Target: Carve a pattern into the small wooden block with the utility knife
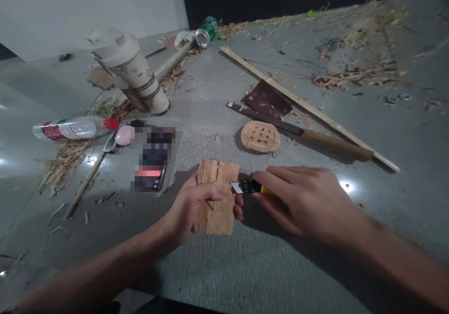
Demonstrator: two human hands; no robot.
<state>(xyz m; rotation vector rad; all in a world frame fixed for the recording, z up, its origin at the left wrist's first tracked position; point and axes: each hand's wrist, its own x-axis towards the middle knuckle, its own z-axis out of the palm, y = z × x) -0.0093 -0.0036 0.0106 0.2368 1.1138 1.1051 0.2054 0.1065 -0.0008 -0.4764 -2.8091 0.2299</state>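
Left side of the table (pixel 196 276): lidded cup (pixel 149 82), upright. Bottle (pixel 75 128) on its side, red cap beside a rounded pink thing (pixel 124 136). Phone (pixel 156 181) lying near, mostly blurred out. Beyond, a green can (pixel 207 30), tipped over. Right: carved disc (pixel 260 137); dark red sheet (pixel 265 100) between pale stick (pixel 315 108) and wood-handled tool (pixel 322 142). Shavings (pixel 365 74) scattered farther off.

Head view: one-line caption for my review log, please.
Left hand grips a rough wood block while the right hand holds a utility knife, blade at the block's edge.
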